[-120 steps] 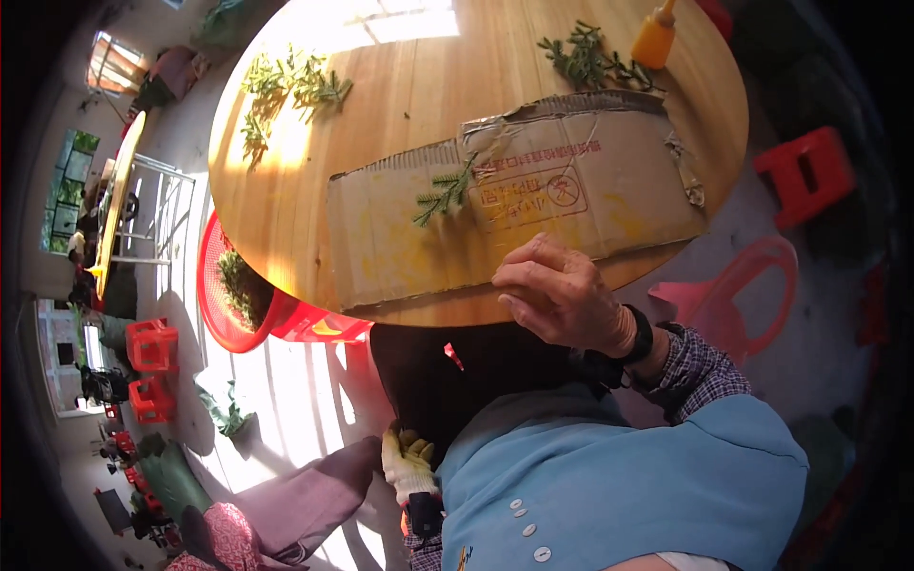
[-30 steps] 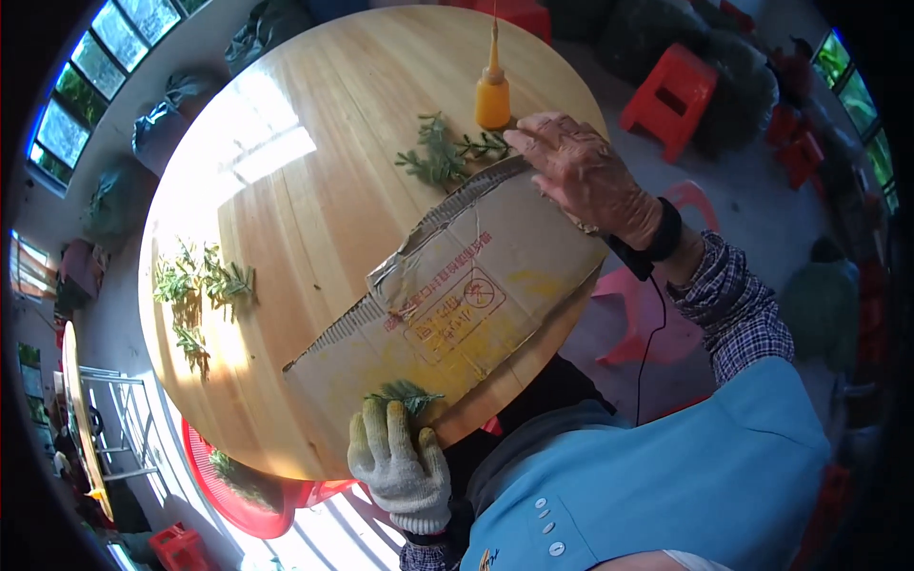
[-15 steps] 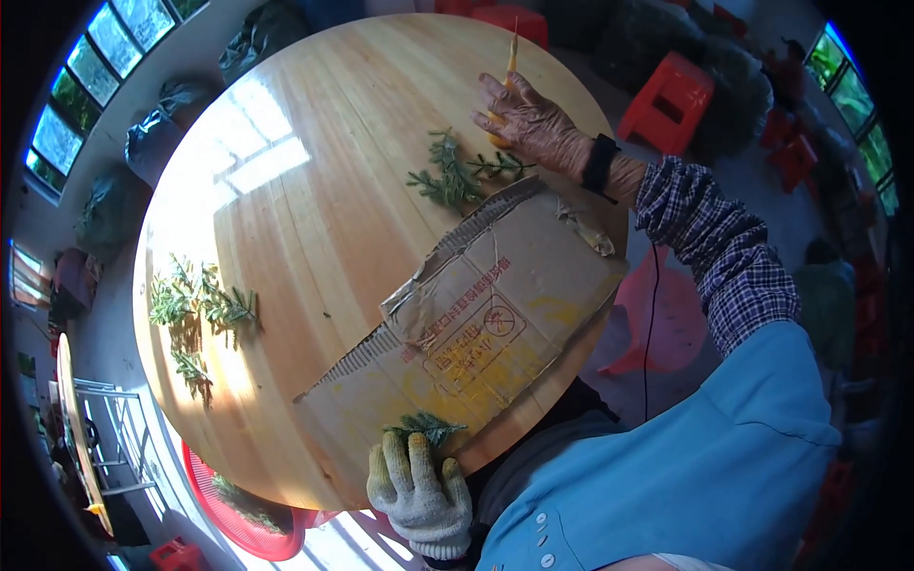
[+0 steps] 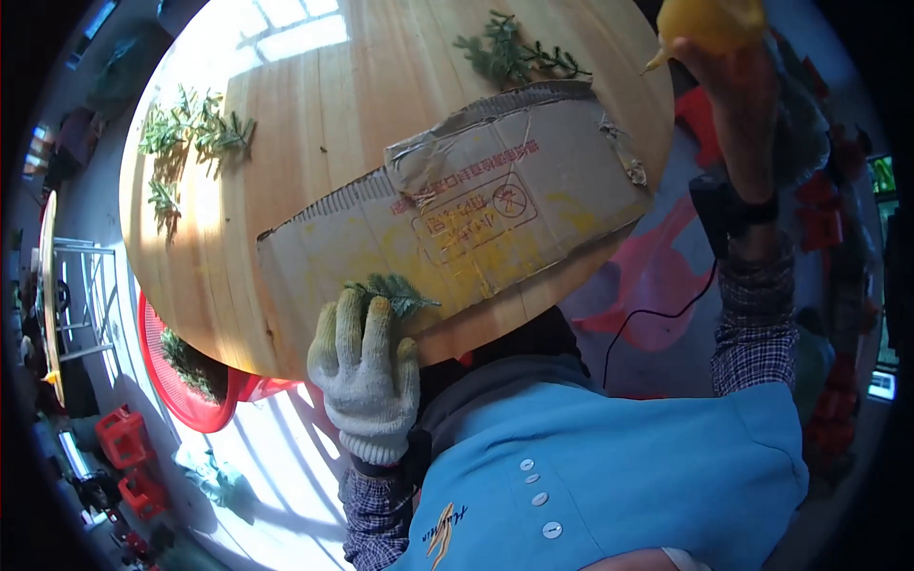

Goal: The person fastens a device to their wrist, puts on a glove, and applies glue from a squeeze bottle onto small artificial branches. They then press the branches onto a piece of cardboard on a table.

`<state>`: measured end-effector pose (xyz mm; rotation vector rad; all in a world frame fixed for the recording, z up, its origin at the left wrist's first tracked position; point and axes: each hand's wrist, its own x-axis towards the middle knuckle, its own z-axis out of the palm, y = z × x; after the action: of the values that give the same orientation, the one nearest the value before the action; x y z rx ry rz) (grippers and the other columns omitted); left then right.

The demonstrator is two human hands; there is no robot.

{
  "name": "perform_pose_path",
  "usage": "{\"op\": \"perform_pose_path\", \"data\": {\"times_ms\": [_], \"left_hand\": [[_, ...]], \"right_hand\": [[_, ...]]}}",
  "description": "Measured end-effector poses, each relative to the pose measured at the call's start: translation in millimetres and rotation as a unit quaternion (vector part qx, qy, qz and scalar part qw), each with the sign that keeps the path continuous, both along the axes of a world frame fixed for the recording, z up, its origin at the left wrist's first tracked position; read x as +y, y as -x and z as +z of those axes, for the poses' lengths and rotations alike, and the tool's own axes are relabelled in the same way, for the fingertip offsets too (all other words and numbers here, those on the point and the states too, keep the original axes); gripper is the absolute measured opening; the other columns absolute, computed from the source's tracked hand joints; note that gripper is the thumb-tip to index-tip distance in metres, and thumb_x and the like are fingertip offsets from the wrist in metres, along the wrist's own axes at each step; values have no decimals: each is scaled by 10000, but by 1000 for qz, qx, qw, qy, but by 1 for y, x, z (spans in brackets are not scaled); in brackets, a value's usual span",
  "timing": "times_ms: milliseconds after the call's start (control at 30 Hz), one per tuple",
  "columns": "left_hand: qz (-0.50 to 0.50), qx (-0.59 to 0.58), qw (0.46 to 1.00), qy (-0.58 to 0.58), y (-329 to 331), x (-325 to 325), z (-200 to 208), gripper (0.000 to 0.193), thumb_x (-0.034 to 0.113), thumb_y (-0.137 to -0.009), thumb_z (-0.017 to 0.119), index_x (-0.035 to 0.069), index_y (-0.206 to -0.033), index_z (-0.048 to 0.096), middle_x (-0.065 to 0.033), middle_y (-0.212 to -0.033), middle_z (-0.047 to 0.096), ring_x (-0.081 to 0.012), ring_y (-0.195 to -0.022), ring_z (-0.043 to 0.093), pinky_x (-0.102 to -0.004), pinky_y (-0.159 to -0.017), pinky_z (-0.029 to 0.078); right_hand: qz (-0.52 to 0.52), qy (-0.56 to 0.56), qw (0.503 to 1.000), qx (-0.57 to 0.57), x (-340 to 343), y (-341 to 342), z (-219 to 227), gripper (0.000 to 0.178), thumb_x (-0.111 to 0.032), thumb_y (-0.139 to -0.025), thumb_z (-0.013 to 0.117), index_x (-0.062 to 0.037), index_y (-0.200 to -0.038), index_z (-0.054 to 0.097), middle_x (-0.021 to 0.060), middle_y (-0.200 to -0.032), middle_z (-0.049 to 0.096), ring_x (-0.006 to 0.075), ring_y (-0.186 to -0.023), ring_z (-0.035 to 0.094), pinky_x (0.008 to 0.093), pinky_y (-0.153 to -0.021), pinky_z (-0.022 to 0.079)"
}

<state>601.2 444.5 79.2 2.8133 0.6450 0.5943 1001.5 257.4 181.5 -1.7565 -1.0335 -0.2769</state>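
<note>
My left hand point(image 4: 365, 371), in a whitish knit glove with yellowed fingertips, is at the near edge of a flattened cardboard piece point(image 4: 562, 181). Its fingers are over a small green needled sprig point(image 4: 400, 293), whose stem end they hide; the sprig's tip sticks out past them. My bare right hand point(image 4: 728, 81) is raised at the upper right, beyond the table's edge, closed round a yellow squeeze bottle point(image 4: 709, 24) with a thin pointed nozzle aimed left. The top of the bottle is cut off by the picture. Yellow smears mark the cardboard.
The round wooden table point(image 4: 314, 190) carries more green sprigs point(image 4: 505, 52) at the far right and others point(image 4: 195, 124) at the left. Below its left edge stands a red basket point(image 4: 157, 366) with greenery. A pink stool point(image 4: 647, 295) and a black cable point(image 4: 657, 314) are at the right.
My right hand has left the table's far right, swinging right and up with the squeeze bottle; the nozzle now points left. My left hand stays by the same sprig. The view has shifted.
</note>
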Motion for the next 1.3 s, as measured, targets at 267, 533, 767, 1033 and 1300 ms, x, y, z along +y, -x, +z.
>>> {"op": "perform_pose_path", "data": {"times_ms": [267, 533, 767, 1033, 1300], "left_hand": [[25, -8, 1000, -4, 25, -7, -13, 490, 224, -832, 696, 109, -1302, 622, -177, -1393, 552, -409, -1292, 493, -517, -1065, 378], [25, -11, 999, 21, 25, -13, -10, 543, 153, -802, 733, 98, -1328, 611, -181, -1403, 560, -411, -1314, 491, -510, -1098, 378], [41, -35, 998, 34, 26, -10, -16, 519, 165, -818, 733, 103, -1319, 613, -173, -1408, 564, -404, -1311, 497, -500, -1101, 378], [36, -31, 999, 12, 27, -4, -18, 521, 195, -795, 751, 109, -1292, 619, -177, -1401, 565, -379, -1292, 515, -492, -1065, 383], [37, -30, 999, 10, 31, -4, -18, 516, 213, -806, 748, 114, -1296, 622, -166, -1395, 571, -372, -1285, 521, -486, -1056, 385]], "right_hand": [[251, -236, 908, 238, -10, 172, -71, 831, -385, -867, 789, -60, -1481, 333, 161, -1391, 487, 329, -1277, 525, 422, -1008, 503], [300, -206, 902, 232, 19, 231, -115, 761, -325, -817, 846, -95, -1370, 377, 140, -1289, 495, 331, -1193, 580, 474, -991, 523], [315, -155, 916, 197, 27, 238, -117, 702, -298, -786, 877, -112, -1278, 413, 133, -1225, 517, 350, -1149, 590, 509, -990, 510], [347, -159, 908, 171, 35, 247, -115, 604, -157, -823, 837, -78, -1258, 426, 163, -1242, 526, 279, -1174, 572, 501, -986, 553], [351, -151, 909, 168, 40, 257, -114, 605, -105, -796, 849, -84, -1245, 443, 171, -1242, 536, 315, -1154, 591, 496, -983, 553]]}}
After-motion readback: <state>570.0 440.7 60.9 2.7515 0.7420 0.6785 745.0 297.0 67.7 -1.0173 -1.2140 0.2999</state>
